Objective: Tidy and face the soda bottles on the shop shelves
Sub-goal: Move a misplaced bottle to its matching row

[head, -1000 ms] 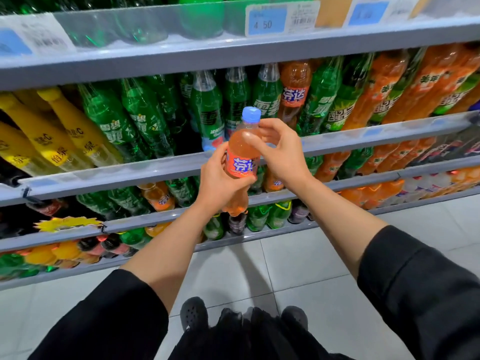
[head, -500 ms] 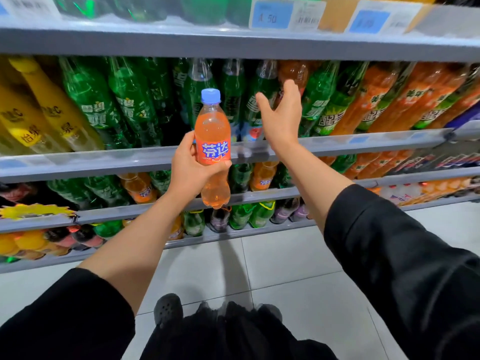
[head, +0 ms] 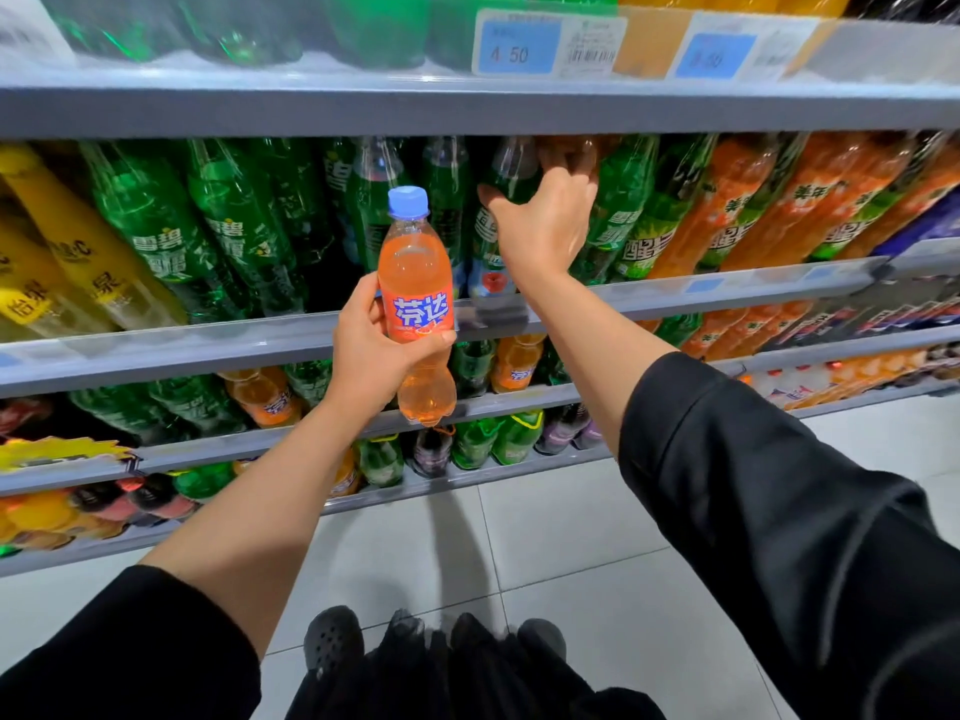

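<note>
My left hand (head: 371, 350) grips an orange soda bottle (head: 415, 283) with a blue cap, upright in front of the shelf, label facing me. My right hand (head: 545, 226) reaches into the middle shelf (head: 675, 293), fingers curled round the neck of an orange bottle (head: 569, 153) standing among green bottles; my hand hides that bottle's body. A green bottle (head: 511, 174) stands just left of those fingers.
Green soda bottles (head: 234, 226) fill the shelf's left and centre, yellow bottles (head: 67, 252) the far left, orange ones (head: 727, 210) the right. The upper shelf edge (head: 467, 106) carries price tags (head: 519, 46). Lower shelves (head: 311, 433) hold mixed bottles. The tiled floor (head: 545, 537) lies below.
My right hand let go of the held bottle, reached up into the shelf and closed on the orange bottle's neck. My left hand keeps the bottle, raised slightly.
</note>
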A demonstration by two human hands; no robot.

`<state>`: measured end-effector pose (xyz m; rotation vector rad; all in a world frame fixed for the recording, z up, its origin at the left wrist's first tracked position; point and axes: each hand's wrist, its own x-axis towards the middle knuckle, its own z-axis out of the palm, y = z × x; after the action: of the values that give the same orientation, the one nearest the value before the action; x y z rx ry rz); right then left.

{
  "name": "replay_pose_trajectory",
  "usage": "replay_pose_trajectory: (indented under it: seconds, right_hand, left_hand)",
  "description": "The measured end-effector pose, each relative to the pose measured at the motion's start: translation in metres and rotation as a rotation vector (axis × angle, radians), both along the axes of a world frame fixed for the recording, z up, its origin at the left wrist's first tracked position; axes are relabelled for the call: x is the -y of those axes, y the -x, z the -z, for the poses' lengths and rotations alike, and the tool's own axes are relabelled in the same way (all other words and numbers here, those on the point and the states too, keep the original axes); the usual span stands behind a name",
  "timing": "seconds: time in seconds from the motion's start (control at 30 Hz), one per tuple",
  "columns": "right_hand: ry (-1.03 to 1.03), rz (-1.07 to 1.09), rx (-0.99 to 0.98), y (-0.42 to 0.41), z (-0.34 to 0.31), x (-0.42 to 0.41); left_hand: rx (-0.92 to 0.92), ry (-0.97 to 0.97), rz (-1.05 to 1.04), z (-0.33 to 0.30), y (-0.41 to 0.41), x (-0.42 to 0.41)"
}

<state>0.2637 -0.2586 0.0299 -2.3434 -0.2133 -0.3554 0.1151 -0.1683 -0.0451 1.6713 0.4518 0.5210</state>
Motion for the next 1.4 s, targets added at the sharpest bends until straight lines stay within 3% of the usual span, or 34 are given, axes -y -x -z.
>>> replay_pose_trajectory:
  seconds: [0.27, 0.57, 1.0, 1.4]
  right_hand:
    - [-0.243, -0.247, 0.137, 0.018, 0.019, 0.028]
    - [-0.445, -0.292, 0.325, 0.043, -0.007, 0.048]
    - [-0.597, -0.503, 0.136, 0.107, -0.013, -0.026]
    - [-0.576, -0.426, 0.134, 0.116, -0.005, -0.081]
  left_hand:
    - [-0.024, 0.026, -0.037, 0.007, 0.009, -0.005]
    - [-0.021, 0.075, -0.144, 0.004, 0.028, -0.011]
    - [-0.054, 0.065, -0.39, 0.005, 0.092, -0.054]
    - [-0.065, 0.053, -0.401, 0.003, 0.113, -0.093]
